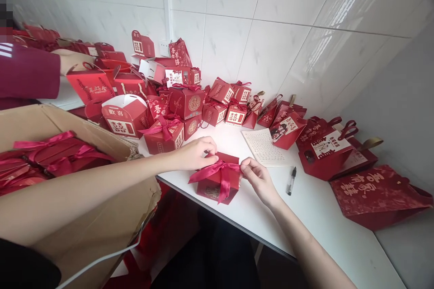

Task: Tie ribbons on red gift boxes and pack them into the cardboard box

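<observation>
Near the front edge of the white table stands a small red gift box (212, 189) with gold print on its front. A crimson ribbon (224, 176) is tied in a bow on its top, one tail hanging down the front. My left hand (199, 154) rests at the back left of the box, fingers curled by the ribbon; what its fingertips hold is hidden. My right hand (257, 178) pinches the bow's right end between thumb and fingers, at the box's right side.
A cardboard carton (132, 189) of ribboned boxes stands at left. Red gift boxes (186, 99) are piled along the wall. A written notebook (264, 146), a pen (291, 180) and red bags (379, 194) lie to the right. Another person's sleeve (30, 72) reaches in at far left.
</observation>
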### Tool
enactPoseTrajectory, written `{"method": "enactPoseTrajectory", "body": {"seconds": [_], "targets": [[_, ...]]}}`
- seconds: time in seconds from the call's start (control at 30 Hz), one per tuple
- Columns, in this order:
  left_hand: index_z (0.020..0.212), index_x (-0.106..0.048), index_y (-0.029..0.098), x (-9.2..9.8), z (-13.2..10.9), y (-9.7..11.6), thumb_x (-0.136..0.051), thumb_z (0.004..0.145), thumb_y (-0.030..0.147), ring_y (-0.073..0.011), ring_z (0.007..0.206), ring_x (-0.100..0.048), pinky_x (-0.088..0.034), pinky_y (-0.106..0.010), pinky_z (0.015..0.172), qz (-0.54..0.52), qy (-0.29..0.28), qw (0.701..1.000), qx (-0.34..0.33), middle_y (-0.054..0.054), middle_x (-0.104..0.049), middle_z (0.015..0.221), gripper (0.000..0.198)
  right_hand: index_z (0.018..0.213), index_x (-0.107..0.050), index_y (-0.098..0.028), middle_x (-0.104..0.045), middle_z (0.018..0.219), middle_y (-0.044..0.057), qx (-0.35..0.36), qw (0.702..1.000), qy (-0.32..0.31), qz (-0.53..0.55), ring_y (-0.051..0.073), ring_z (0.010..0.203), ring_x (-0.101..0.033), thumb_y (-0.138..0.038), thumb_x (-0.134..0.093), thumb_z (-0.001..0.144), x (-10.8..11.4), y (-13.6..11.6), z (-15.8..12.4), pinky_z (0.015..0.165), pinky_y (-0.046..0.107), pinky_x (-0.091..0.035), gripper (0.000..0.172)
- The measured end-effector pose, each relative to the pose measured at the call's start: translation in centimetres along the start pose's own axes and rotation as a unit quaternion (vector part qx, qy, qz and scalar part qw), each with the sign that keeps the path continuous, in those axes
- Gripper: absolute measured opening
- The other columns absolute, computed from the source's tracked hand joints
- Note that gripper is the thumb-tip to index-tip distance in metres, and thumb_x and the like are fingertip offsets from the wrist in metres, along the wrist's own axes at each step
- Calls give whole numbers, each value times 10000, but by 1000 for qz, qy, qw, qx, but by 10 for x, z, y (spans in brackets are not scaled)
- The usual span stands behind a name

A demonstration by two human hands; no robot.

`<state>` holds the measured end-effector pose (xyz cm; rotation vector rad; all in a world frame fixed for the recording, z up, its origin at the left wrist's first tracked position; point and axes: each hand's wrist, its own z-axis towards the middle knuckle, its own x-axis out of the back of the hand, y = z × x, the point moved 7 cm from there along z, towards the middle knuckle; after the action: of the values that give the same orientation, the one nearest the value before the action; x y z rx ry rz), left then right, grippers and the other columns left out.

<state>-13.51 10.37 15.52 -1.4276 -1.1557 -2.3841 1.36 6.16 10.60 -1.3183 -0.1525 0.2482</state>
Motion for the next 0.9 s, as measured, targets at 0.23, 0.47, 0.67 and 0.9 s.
{"method": "enactPoseTrajectory", "body": {"seconds": [0.23,0.47,0.67,0.9], "targets": [[575,-437,165,3,-1,-1,-485,757,238,-134,772,-540,-412,-272,762,15,0,1000,17,-15,-533,896,202,724,-532,-182,-567,596,-15,-5,1000,21,7,123,536,-538,-418,-633,794,4,-2,2,537,259,-453,266],[569,-455,165,5,-3,1,-487,690,177,-169,825,-548,-421,-302,792,52,-24,998,36,-39,-541,916,126,837,-523,-199,-502,604,-57,-24,997,42,58,102,496,-511,-391,-661,760,7,3,3,502,245,-439,249],[645,-455,173,12,-3,5,-520,636,146,-225,949,-513,-414,-353,841,64,-17,998,-22,-64,-534,946,70,850,-530,-180,-498,604,-26,9,984,130,-123,133,533,-507,-394,-520,833,27,-4,0,545,289,-434,214],[802,-576,169,7,1,15,-529,766,184,-165,923,-554,-407,-295,887,-64,10,995,-72,-46,-573,937,61,909,-558,-157,-581,794,57,472,706,41,-527,199,762,-524,-182,-564,804,-66,-67,-43,685,356,-411,108]]}}
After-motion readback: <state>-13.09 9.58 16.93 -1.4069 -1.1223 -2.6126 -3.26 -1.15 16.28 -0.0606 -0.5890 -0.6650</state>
